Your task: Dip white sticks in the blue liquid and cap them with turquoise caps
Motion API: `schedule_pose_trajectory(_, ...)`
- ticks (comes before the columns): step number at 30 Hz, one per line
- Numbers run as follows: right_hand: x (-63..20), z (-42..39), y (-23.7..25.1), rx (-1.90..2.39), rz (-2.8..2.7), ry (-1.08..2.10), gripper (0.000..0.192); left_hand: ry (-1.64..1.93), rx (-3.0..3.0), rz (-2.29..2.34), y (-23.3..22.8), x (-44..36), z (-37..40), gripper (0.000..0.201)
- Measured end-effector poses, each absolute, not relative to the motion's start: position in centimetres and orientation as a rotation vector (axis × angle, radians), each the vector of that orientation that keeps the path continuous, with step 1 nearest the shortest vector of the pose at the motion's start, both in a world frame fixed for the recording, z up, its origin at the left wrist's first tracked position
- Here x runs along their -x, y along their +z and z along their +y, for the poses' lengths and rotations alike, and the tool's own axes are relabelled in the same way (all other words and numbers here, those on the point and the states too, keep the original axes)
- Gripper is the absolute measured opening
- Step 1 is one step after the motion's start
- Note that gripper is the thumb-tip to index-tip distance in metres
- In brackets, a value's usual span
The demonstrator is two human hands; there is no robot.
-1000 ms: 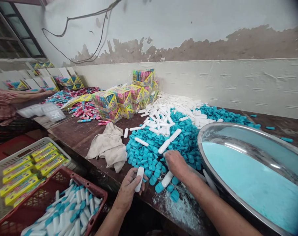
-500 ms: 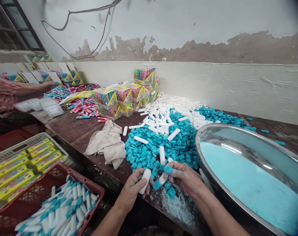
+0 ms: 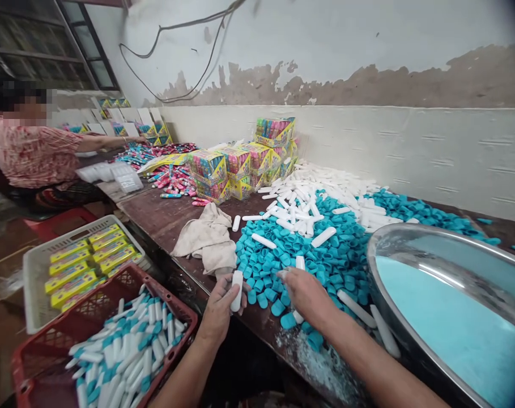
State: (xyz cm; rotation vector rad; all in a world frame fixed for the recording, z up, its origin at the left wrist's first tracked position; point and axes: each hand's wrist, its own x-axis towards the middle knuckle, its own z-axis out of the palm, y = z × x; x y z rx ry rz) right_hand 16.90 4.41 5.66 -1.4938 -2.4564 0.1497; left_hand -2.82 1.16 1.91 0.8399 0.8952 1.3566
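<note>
At the worktop (image 3: 164, 218) edge, the left hand (image 3: 218, 311) pinched a white tube (image 3: 237, 290); the right hand (image 3: 308, 294), fingers curled, rummaged among blue caps (image 3: 299, 249). Loose caps could easily be swept over the edge.

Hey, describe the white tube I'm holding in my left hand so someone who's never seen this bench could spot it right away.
Start at the big steel basin of blue powder on the wooden table, then move left past the heap of teal caps to the table's near edge. There the left hand pinches one white tube upright. Unlike the tubes lying loose, it stands on end and sits apart from the heap.
</note>
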Motion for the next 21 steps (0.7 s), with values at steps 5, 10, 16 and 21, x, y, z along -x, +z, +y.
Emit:
schedule_pose_trajectory(5, -13.6, 6.8, 5.1, 1.586, -2.495, 0.108, 0.019, 1.3, -0.849, 0.899, 1.7, 2.2, 0.9, 0.026)
schedule_pose_trajectory(10, -14.5, 7.0, 4.9, 1.558, -2.419, 0.271, 0.01, 1.219, -0.95, 0.876, 1.5, 2.5, 0.8, 0.021)
schedule_pose_trajectory(16, -17.9, 3.3, 6.6, 1.338, -1.915, 1.189, 0.006, 0.91, -1.129, 0.729, 1.5, 2.0, 0.1, 0.025)
schedule_pose_trajectory(21, -19.2, 0.1, 8.4, 1.371, -1.895, 1.316, 0.004, 0.715, -1.208, 0.681, 2.2, 1.0, -0.7, 0.027)
